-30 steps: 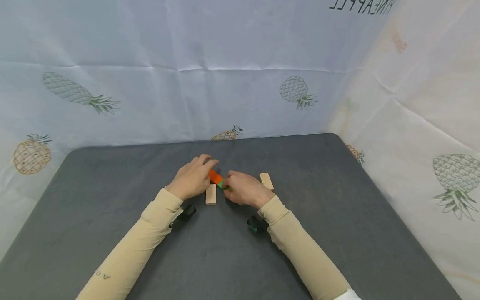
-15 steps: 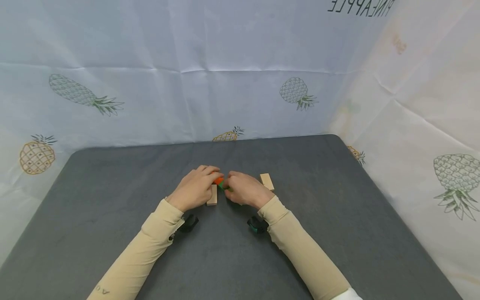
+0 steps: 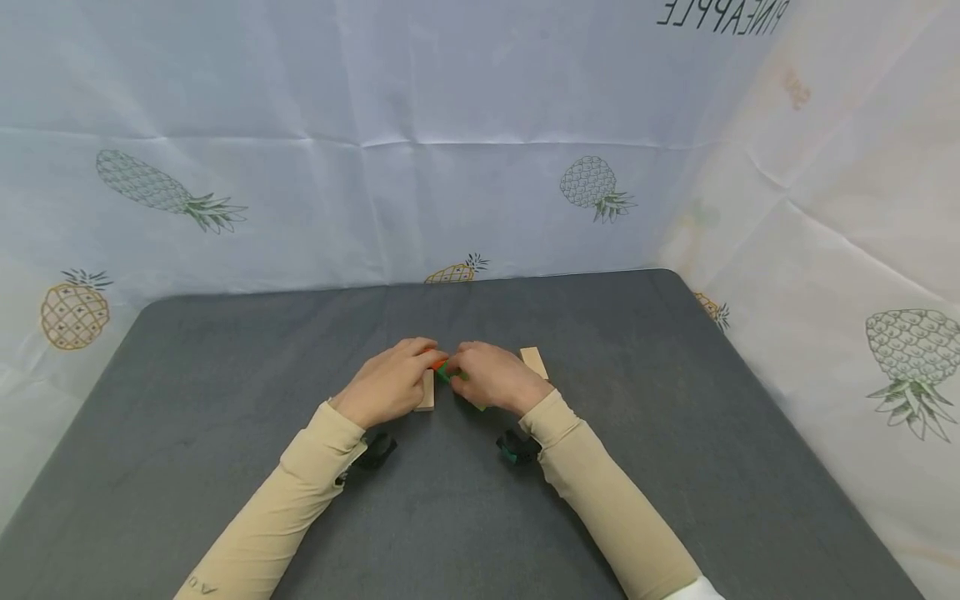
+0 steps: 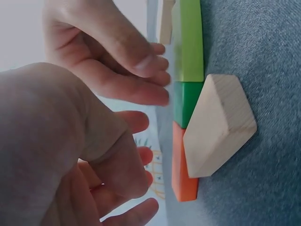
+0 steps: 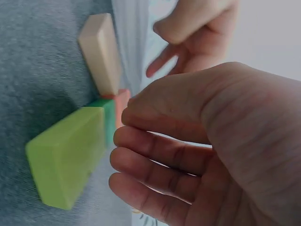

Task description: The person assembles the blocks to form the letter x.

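Note:
An orange block (image 4: 184,165), a dark green block (image 4: 188,103) and a light green block (image 4: 190,42) lie end to end on the grey table. Touching the orange and dark green ones is a plain wooden block (image 4: 218,125). My left hand (image 3: 386,382) is over the orange end, fingers loosely bent, with nothing seen in its grasp. Above the green blocks hovers my right hand (image 3: 497,377); its fingers (image 5: 141,148) are relaxed and hold nothing visible. From the head view, both hands hide most of the coloured row.
Another wooden block (image 3: 533,362) lies just beyond the right hand. A black wrist device (image 3: 375,450) sits under the left wrist, another (image 3: 517,447) under the right. A pineapple-print curtain (image 3: 495,208) hangs behind the table's far edge.
My left hand has moved slightly right and nearer to me, and now covers more of the orange block. The right hand has stayed nearly still.

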### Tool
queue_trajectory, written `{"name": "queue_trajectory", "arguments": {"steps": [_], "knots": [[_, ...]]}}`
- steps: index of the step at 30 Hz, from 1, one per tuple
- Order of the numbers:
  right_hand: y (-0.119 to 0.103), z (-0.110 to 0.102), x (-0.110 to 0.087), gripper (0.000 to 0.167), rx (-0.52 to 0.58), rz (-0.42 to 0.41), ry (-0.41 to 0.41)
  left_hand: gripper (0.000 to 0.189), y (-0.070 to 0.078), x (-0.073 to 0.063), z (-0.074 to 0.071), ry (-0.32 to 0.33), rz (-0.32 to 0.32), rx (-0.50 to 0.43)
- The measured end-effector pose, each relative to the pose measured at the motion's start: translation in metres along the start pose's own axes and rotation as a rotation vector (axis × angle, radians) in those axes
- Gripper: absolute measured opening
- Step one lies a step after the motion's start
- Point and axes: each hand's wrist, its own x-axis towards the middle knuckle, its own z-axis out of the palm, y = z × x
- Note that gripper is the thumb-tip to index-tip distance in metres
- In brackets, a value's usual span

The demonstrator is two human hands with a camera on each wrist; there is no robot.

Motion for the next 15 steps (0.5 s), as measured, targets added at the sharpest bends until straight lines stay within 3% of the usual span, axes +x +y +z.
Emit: {"name": "queue_trajectory", "arguments": {"steps": [5, 15], "knots": [[0.002, -0.009, -0.003, 0.027, 0.046, 0.034, 0.048, 0.048, 0.000, -0.003, -0.003, 0.012, 0.029, 0.022], [0.008, -0.017, -0.007, 0.030, 0.058, 0.095, 0.060, 0.041, 0.005, -0.002, 0.001, -0.016, 0.119, 0.045]]}}
